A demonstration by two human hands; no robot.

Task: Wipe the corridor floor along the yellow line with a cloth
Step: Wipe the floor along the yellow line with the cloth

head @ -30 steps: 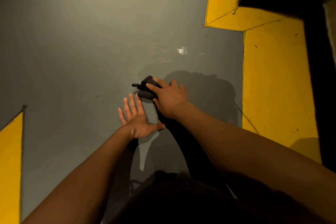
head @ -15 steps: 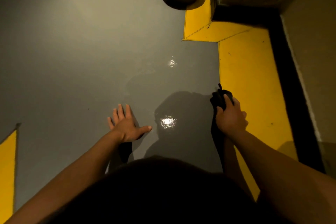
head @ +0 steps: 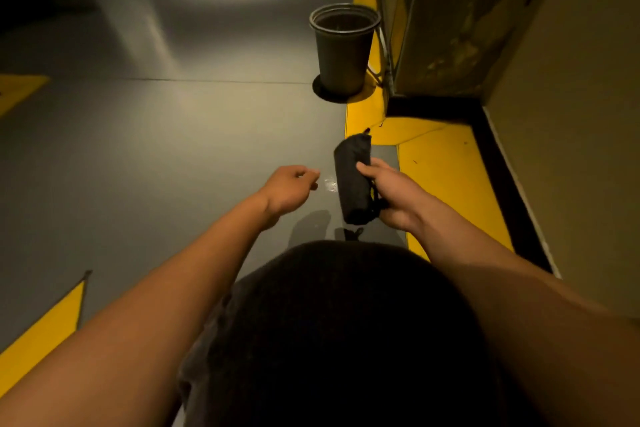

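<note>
My right hand (head: 393, 196) grips a dark folded cloth (head: 352, 177), held up off the grey floor (head: 173, 149) just left of the yellow line (head: 450, 177). The cloth stands nearly on end, with a short cord dangling from its lower end. My left hand (head: 289, 189) hovers in the air to the left of the cloth, fingers loosely curled and holding nothing. A small wet glint shows on the floor between the two hands.
A dark metal bucket (head: 343, 48) stands ahead on the edge of the yellow strip, beside a worn wall corner (head: 450, 28). A black skirting band (head: 502, 166) runs along the right wall. More yellow markings (head: 41, 329) lie at the left.
Both hands have come up off the floor. The right hand lifted the cloth from the yellow line's edge. My view tilted up, bringing the bucket and the corridor ahead into sight.
</note>
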